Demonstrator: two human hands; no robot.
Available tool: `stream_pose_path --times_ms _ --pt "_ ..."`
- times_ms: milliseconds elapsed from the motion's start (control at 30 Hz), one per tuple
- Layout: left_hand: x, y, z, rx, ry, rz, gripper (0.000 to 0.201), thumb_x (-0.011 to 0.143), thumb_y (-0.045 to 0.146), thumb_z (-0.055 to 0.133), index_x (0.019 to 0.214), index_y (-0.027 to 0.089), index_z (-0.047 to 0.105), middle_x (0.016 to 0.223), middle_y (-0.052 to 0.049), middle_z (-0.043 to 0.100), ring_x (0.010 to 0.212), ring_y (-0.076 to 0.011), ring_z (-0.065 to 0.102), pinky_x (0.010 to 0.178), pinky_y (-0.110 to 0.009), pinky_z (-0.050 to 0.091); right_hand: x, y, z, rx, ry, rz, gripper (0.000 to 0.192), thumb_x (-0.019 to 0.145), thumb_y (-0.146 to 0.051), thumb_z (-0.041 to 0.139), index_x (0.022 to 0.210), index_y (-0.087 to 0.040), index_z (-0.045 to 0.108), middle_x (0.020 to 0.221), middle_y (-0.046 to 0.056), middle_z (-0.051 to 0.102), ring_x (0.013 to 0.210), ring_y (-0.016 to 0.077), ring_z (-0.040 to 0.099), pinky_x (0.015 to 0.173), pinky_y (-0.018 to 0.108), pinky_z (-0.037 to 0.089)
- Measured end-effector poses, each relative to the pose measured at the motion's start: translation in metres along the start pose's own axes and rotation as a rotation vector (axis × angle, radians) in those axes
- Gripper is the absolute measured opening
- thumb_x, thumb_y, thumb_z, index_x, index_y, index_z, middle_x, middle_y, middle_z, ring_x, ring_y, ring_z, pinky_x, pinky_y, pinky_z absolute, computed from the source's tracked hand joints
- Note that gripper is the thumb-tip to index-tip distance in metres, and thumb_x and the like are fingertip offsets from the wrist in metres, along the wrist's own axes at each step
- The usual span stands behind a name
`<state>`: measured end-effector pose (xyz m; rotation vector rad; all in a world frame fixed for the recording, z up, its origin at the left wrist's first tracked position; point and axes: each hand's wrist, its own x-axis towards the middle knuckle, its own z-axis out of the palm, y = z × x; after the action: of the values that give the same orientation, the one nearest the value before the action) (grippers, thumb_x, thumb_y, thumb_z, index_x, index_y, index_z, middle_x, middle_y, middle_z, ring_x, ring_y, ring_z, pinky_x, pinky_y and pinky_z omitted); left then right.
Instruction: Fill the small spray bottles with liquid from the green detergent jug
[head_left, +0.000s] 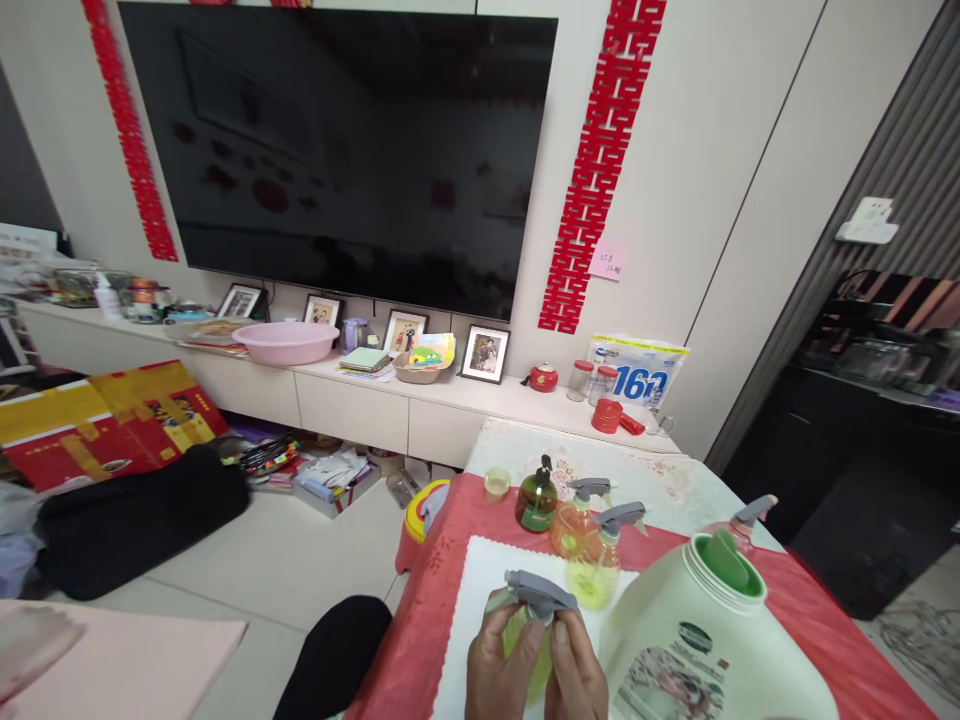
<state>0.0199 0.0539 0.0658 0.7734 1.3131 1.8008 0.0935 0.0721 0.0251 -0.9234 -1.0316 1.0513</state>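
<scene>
Low at the front of the table, a spray bottle (541,655) with a grey trigger head and yellow-green body stands between my hands. My left hand (501,655) is closed around its left side, thumb near the neck. From the right, my right hand (576,670) grips it just under the head. Behind it is a yellow spray bottle (595,578), with an orange spray bottle (571,522) beyond. A dark green pump bottle (536,503) and a small pale cup (496,484) are farther left. Right of my hands is a big pale-green jug (675,640) with a green spout in its mouth.
A red cloth (465,530) and a white mat (469,600) cover the table. Another spray bottle (739,530) is partly hidden behind the jug. Along the wall, a low cabinet (360,405) bears a pink basin (286,343) and photo frames. Left lies a red-and-yellow box (112,425).
</scene>
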Motion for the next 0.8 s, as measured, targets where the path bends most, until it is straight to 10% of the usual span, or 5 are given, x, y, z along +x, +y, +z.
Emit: stream_pose_path --times_ms 800 --pt "-0.007 0.018 0.000 -0.239 -0.103 -0.027 0.051 0.081 0.063 0.073 0.105 0.019 0.072 0.107 -0.011 0.075 0.101 -0.0288 0.070 0.089 -0.038 0.056 0.004 -0.016 0.010 -0.048 -0.032 -0.092 0.046 0.079 -0.049 0.080 0.112 -0.017 0.071 0.124 0.010 0.063 0.119 0.0264 0.059 0.106 0.033 0.047"
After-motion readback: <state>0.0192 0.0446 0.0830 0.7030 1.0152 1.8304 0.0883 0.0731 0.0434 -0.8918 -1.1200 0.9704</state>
